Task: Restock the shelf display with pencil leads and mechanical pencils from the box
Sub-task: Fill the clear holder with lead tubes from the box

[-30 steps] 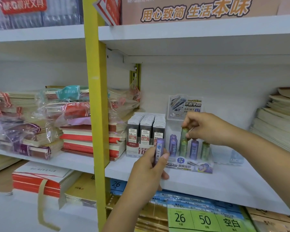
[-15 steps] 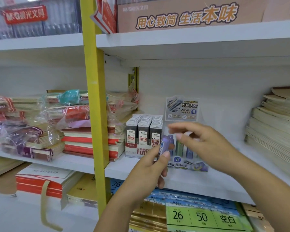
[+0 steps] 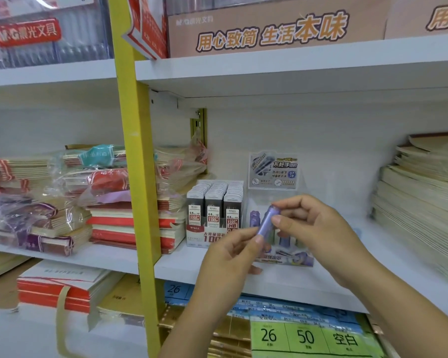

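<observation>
Before display box [image 3: 285, 262], both hands pinching purple lead tube [image 3: 267, 222], L hand [image 3: 233, 257], R hand [image 3: 313, 228]

Both hands raised in front of shelf edge [image 3: 269, 285], meeting at purple lead tube [image 3: 267, 223]. Left hand [image 3: 233, 257] comes from below, forearm angled up, thumb and forefinger pinching tube's lower end. Right hand [image 3: 318, 231] enters from lower right, forearm bare, fingertips [image 3: 277, 220] closed on tube's upper part, remaining fingers curled.
</observation>
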Motion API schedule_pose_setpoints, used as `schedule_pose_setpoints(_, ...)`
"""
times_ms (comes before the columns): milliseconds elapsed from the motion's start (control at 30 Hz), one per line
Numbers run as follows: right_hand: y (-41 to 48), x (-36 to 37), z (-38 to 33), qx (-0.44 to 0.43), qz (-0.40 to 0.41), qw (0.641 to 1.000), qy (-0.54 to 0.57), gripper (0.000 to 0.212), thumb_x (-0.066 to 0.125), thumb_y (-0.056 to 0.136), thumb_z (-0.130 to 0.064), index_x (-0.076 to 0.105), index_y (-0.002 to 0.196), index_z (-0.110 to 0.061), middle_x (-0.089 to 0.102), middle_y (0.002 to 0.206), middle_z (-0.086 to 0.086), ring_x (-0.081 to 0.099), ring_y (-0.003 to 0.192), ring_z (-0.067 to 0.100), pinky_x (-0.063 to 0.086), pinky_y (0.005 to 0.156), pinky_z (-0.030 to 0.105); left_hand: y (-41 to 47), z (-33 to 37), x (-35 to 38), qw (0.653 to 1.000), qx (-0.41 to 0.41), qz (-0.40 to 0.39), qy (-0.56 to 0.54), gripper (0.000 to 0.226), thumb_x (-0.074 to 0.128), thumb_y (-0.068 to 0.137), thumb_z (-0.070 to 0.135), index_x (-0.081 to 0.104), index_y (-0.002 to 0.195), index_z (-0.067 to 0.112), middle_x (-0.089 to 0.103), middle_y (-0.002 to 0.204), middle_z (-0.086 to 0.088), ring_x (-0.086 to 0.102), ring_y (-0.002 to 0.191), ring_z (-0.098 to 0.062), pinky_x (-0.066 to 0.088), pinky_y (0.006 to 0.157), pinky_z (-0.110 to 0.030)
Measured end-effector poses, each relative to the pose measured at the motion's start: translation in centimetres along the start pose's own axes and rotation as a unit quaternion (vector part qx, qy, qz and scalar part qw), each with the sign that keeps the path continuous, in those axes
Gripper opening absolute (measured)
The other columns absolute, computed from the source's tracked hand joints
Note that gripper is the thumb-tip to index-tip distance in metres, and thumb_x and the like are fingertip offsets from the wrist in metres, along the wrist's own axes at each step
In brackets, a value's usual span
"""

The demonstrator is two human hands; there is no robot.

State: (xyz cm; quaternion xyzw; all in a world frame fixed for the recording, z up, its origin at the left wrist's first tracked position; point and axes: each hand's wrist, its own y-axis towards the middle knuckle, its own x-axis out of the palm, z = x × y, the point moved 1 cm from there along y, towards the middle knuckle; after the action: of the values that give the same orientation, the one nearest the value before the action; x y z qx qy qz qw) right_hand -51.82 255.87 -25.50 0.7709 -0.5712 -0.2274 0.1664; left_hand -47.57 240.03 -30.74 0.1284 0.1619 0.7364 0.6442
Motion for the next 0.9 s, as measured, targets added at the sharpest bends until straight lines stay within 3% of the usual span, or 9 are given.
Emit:
schedule_pose_setpoints(67,0.6,-0.6,-0.2,-0.053,0.067,0.996,-0.004,0.018,0.069,0.085,-0.016,0.065,0.096,-0.030,0.073,0.093,-0.007,0.070,0.084,0.011,0.057,0.071,0.023,0.3,-0.9,0.0,0.989,0.049,0.046,0.129,0.020,0.062,0.093,0.041,0.070,0.112,0.040,0.068,0.105,0.021,0.061,0.100,0.005,0.048,0.082,-0.011)
schedule_pose_setpoints(167,1.8,-1.8,-0.5,-0.152,0.138,0.976,-0.072,0.030,0.064,0.090,-0.012,0.059,0.101,-0.040,0.068,0.098,-0.016,0.067,0.091,0.004,0.053,0.080,0.017,0.6,-1.9,0.0,0.942,0.116,0.057,0.311,0.028,0.055,0.096,0.045,0.061,0.123,0.044,0.047,0.116,0.035,0.035,0.117,0.018,0.029,0.091,-0.001)
schedule_pose_setpoints(267,2.6,-2.2,0.4,-0.177,0.139,0.957,-0.185,0.036,0.063,0.090,-0.011,0.059,0.096,-0.046,0.066,0.096,-0.025,0.064,0.091,-0.003,0.046,0.079,0.006,0.7,-3.2,0.0,0.910,0.158,0.036,0.382,0.034,0.053,0.098,0.043,0.058,0.131,0.039,0.043,0.116,0.028,0.032,0.115,0.013,0.026,0.092,-0.003)
schedule_pose_setpoints(433,3.3,-2.0,2.2,-0.116,0.087,0.959,-0.244,0.038,0.064,0.089,-0.011,0.059,0.088,-0.049,0.067,0.086,-0.026,0.063,0.082,-0.006,0.043,0.069,0.001,0.8,-4.2,-0.2,0.889,0.182,0.030,0.418,0.043,0.039,0.096,0.050,0.056,0.133,0.037,0.043,0.117,0.021,0.033,0.113,0.004,0.029,0.094,-0.013)
schedule_pose_setpoints(533,3.4,-2.1,2.9,-0.069,0.058,0.964,-0.249,0.032,0.066,0.088,-0.012,0.063,0.087,-0.044,0.068,0.085,-0.021,0.065,0.078,-0.001,0.043,0.063,0.003,0.8,-4.4,-0.2,0.887,0.188,0.027,0.420,0.040,0.044,0.097,0.047,0.057,0.133,0.037,0.045,0.118,0.019,0.034,0.113,0.003,0.032,0.097,-0.017)
schedule_pose_setpoints(667,3.5,-2.4,3.2,-0.031,0.062,0.966,-0.250,0.024,0.066,0.088,-0.014,0.067,0.091,-0.038,0.068,0.091,-0.017,0.067,0.083,0.005,0.049,0.068,0.016,0.8,-4.5,-0.2,0.889,0.186,0.036,0.417,0.035,0.052,0.098,0.042,0.058,0.132,0.038,0.044,0.117,0.022,0.036,0.113,0.005,0.036,0.098,-0.019)
schedule_pose_setpoints(800,3.5,-2.3,3.3,-0.024,0.061,0.964,-0.257,0.027,0.066,0.089,-0.015,0.067,0.088,-0.041,0.068,0.089,-0.020,0.064,0.080,-0.003,0.043,0.063,0.005,0.8,-4.5,-0.1,0.892,0.182,0.039,0.412,0.034,0.052,0.098,0.042,0.058,0.131,0.039,0.042,0.114,0.024,0.034,0.111,0.007,0.033,0.095,-0.016)
schedule_pose_setpoints(900,3.6,-2.4,3.4,0.008,0.030,0.961,-0.276,0.024,0.060,0.093,-0.019,0.069,0.090,-0.041,0.069,0.093,-0.024,0.062,0.088,-0.007,0.041,0.069,0.007,0.8,-4.6,-0.2,0.892,0.175,0.040,0.414,0.035,0.051,0.098,0.043,0.058,0.132,0.039,0.041,0.114,0.025,0.033,0.111,0.008,0.032,0.096,-0.015)
